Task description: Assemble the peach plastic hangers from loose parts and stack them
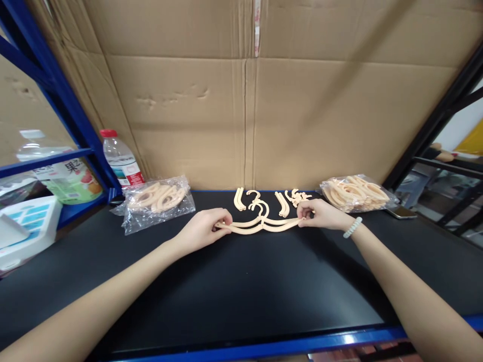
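Two hands are in view, the left hand and the right hand. Between them sits one assembled peach hanger. At twelve o'clock from it lie several loose hanger pieces, too tangled to count exactly. Two clear bags of hanger parts rest on the black surface: one bag at ten o'clock, another at two o'clock. One water bottle stands at far left. One phone lies at far right.

Single head-worn view, looking forward and down over a black tabletop, close to it, facing a cardboard wall
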The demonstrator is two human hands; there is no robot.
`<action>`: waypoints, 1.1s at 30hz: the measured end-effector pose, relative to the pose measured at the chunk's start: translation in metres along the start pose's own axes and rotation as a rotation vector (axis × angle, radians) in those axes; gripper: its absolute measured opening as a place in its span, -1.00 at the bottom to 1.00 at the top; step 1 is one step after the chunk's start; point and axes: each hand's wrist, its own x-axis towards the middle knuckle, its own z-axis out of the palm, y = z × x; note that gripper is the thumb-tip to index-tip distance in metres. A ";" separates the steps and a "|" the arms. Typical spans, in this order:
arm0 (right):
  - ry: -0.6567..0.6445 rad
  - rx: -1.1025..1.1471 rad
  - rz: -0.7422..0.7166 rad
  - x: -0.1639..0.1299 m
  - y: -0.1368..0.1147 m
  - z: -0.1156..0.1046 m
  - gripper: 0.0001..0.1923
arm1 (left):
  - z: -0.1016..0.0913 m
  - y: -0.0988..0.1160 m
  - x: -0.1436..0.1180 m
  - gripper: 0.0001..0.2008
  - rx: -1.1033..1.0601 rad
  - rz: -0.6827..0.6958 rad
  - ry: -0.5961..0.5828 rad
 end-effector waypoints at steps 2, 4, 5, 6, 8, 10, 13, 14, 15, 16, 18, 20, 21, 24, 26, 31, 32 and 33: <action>-0.005 -0.032 0.015 0.000 0.002 0.001 -0.83 | 0.000 -0.001 -0.001 -0.94 0.134 0.126 -0.007; 0.004 -0.097 0.015 0.000 0.003 0.001 -0.85 | 0.000 -0.001 -0.002 -0.91 0.197 0.208 -0.032; 0.013 -0.132 0.008 0.001 0.004 0.001 -0.86 | -0.001 -0.001 -0.001 -0.88 0.224 0.240 -0.047; 0.024 -0.166 -0.004 0.001 0.004 0.002 -0.86 | -0.001 -0.001 -0.001 -0.86 0.248 0.262 -0.059; 0.032 -0.215 -0.035 0.002 0.005 0.002 -0.87 | -0.001 0.000 0.000 -0.83 0.283 0.283 -0.064; 0.023 -0.232 -0.069 0.002 0.006 0.003 -0.89 | -0.001 0.000 0.000 -0.82 0.299 0.290 -0.052; 0.007 -0.219 -0.107 0.003 0.004 0.004 -0.88 | 0.000 0.000 0.000 -0.79 0.315 0.293 -0.038; 0.007 -0.215 -0.112 0.003 0.003 0.004 -0.87 | 0.001 0.000 -0.001 -0.79 0.317 0.284 -0.032; 0.009 -0.210 -0.112 0.003 0.002 0.005 -0.86 | 0.002 0.000 -0.001 -0.81 0.319 0.268 -0.026; 0.012 -0.203 -0.106 0.003 0.001 0.005 -0.85 | 0.002 0.000 -0.002 -0.83 0.321 0.247 -0.022; 0.018 -0.176 -0.078 0.003 -0.001 0.006 -0.82 | 0.003 -0.002 -0.003 -0.86 0.326 0.212 -0.027; 0.026 -0.143 -0.049 0.002 -0.001 0.007 -0.79 | 0.005 -0.004 -0.003 -0.83 0.331 0.201 -0.048; 0.029 -0.129 -0.040 0.002 -0.001 0.007 -0.77 | 0.005 -0.005 -0.003 -0.81 0.333 0.204 -0.058; 0.009 -0.108 -0.027 0.002 -0.001 0.007 -0.73 | 0.007 -0.008 -0.003 -0.75 0.336 0.216 -0.056; -0.014 -0.109 -0.021 0.003 -0.002 0.006 -0.75 | 0.007 -0.009 -0.003 -0.74 0.336 0.218 -0.049; -0.021 -0.100 -0.002 0.003 -0.001 0.007 -0.74 | 0.007 -0.008 -0.003 -0.75 0.307 0.208 -0.042; -0.024 -0.094 0.001 0.003 0.000 0.007 -0.74 | 0.007 -0.008 -0.003 -0.75 0.309 0.205 -0.042; -0.026 -0.086 0.002 0.003 0.000 0.007 -0.74 | 0.007 -0.008 -0.003 -0.76 0.318 0.202 -0.043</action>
